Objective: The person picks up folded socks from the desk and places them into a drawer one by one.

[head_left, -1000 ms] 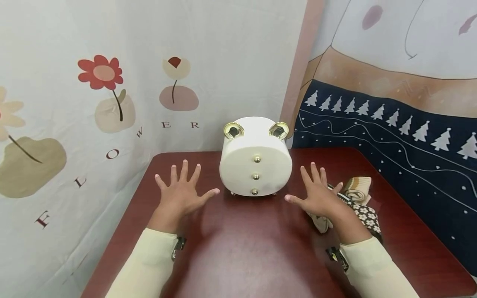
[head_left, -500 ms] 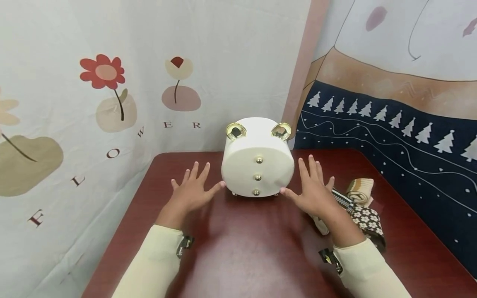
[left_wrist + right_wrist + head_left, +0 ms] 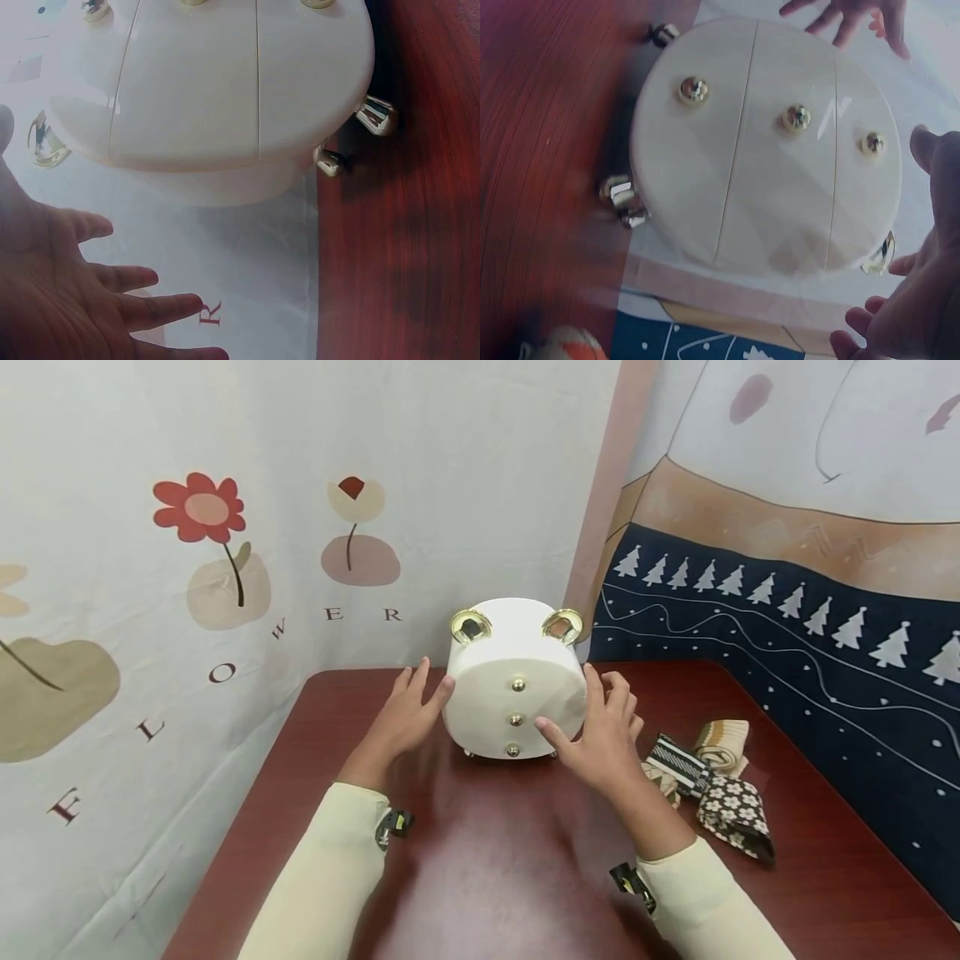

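Observation:
A white oval chest of small drawers (image 3: 487, 702) stands at the back of the table, with gold ears on top, gold feet and a column of three gold knobs. Seams between its drawer fronts show in the right wrist view, and each front carries one knob (image 3: 796, 118). My left hand (image 3: 405, 714) is beside the chest's left side, fingers spread and thumb by its front edge. The right hand (image 3: 607, 739) hovers at the right side, fingers loosely bent, its thumb overlapping the front near the middle knob. Both hands hold nothing.
Several folded socks lie on the dark red table (image 3: 480, 877) to the right: a cream ribbed one (image 3: 722, 745), a black-and-white striped one (image 3: 678, 766) and a flowered one (image 3: 735, 814). Printed cloth hangs (image 3: 480, 468) close behind the chest and along the right side.
Both hands have moved inward and forward to the chest's sides, fingers less spread than before. The socks, partly covered by the right arm earlier, now show more fully. The chest has stayed put.

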### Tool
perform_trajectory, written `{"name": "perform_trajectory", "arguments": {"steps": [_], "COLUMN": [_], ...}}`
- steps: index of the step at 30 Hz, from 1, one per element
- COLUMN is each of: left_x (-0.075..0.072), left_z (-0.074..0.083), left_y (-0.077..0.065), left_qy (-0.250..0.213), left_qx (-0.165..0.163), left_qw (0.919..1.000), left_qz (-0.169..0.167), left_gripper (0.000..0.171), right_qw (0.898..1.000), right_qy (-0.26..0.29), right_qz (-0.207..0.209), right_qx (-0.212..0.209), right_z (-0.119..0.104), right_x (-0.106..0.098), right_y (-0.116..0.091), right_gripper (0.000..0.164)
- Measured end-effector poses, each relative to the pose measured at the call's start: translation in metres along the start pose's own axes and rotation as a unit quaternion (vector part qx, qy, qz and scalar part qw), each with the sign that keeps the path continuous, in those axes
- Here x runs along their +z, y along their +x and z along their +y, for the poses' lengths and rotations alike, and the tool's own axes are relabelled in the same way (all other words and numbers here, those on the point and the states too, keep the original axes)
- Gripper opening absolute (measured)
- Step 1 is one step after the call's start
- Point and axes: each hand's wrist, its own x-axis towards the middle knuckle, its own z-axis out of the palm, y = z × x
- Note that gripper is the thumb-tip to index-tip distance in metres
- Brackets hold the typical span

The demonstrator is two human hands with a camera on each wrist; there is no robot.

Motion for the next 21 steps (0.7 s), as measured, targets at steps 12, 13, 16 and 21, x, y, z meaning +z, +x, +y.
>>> {"name": "perform_trajectory", "arguments": {"steps": [12, 13, 16, 21], "left_x": [0.005, 0.006, 0.009, 0.014], "left_z": [0.017, 0.019, 0.025, 0.035], "left_y": [0.027, 0.029, 0.032, 0.034], "left_qy": [-0.099, -0.108, -0.132, -0.164], "left_qx": [-0.017, -0.021, -0.034, -0.055], "left_qw": [0.9947, 0.9936, 0.9901, 0.9830], "left_qz": [0.024, 0.025, 0.034, 0.062], "left_gripper": [0.090, 0.090, 0.093, 0.091], "right_qw": [0.995, 0.994, 0.991, 0.988], "right_qy": [0.080, 0.089, 0.104, 0.122], "right_qz": [0.062, 0.067, 0.081, 0.091], "right_qx": [-0.021, -0.024, -0.032, -0.028], "right_z": [-0.024, -0.026, -0.031, -0.041], "right_x": [0.034, 0.037, 0.044, 0.056], "right_y": [0.000, 0.000, 0.001, 0.005], "right_gripper": [0.094, 0.092, 0.083, 0.067]}}
